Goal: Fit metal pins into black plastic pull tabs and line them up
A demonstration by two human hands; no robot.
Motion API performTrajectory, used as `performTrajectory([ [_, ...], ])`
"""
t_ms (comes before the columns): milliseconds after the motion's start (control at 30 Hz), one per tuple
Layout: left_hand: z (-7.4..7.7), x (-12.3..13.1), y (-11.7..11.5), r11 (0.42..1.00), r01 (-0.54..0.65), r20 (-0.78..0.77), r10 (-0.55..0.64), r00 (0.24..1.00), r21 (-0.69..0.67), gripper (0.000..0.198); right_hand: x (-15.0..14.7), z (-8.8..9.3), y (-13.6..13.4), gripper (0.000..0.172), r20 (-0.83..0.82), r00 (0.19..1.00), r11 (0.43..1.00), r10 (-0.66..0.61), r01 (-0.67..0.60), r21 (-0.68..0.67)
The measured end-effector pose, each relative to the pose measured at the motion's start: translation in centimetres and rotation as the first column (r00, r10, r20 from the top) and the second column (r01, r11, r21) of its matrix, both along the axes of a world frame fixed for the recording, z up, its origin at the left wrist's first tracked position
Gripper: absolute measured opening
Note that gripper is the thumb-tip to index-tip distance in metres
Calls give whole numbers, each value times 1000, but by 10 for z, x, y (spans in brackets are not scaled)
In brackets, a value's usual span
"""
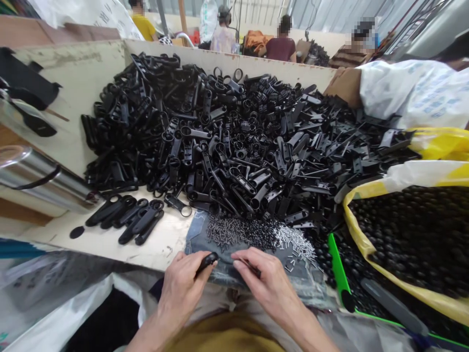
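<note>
Head view: both hands are above the near edge of the desk (164,247), fingertips facing each other and apart. The fingers of the left hand (183,281) are closed around a glossy black part (207,263), its rounded end protruding toward the right hand (269,274). The fingers of the right hand pinch a thin dark piece (253,268), mostly covered by the grip; its type cannot be determined. The two held items do not touch. Just ahead of the fingers, on a worn denim cloth (198,225), lie three adjoining heaps: dark grey pins (225,231), small black pieces (261,235) and silvery pins (295,240), the last ahead and to the right. Beyond these heaps rises a large pile of black plastic parts (216,142). Left of the left fingers, elongated black parts (137,217) lie grouped beside a black disc (76,232); a steel flask (44,173) leans farther left. Well right of the right fingers, a yellow-edged sack (357,227) contains round black pieces (417,239), with a green rim (339,271) nearer the hand.
</note>
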State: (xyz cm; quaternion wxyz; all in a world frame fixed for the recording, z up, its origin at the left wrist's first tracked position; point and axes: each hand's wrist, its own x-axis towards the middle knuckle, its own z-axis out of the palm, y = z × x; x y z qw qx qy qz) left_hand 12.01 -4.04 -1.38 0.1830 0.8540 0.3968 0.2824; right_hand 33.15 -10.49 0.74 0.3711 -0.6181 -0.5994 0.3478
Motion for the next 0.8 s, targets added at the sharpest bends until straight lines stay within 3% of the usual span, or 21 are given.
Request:
performTrajectory([
  [100, 8, 0, -1, 995, -68, 72, 73, 995, -76, 26, -19, -3, 14, 26, -192, 981, 990, -40, 14, -137],
  [233, 10, 0, -5, 995, -74, 118, 82, 990, -66, 22, -27, -6, 23, 33, -382, 919, 966, -94, -9, -259],
  [333, 5, 2, -8, 998, -66, 139, 63, 988, 16, 14, -28, -8, 22, 35, -443, 886, 960, -138, 9, -281],
  [500, -3, 8, -14, 990, 13, 122, -30, 992, 140, 11, -38, -16, 16, 40, -548, 761, 910, -348, 133, -393],
  [600, -8, 10, -17, 981, 17, 140, -45, 989, 195, 16, -41, -18, 12, 38, -568, 740, 917, -360, 170, -360],
  [667, -9, 10, -19, 995, -14, 195, -4, 981, 95, 14, -37, -16, 10, 33, -521, 798, 944, -304, 177, -278],
  [733, -6, 11, -21, 984, -43, 225, 83, 971, -176, 9, -28, -11, 8, 26, -398, 892, 976, -212, 168, -142],
  [800, 0, 12, -21, 874, -50, 223, 178, 958, -484, 23, -14, -7, 8, 22, -240, 961, 989, -139, 146, 9],
])
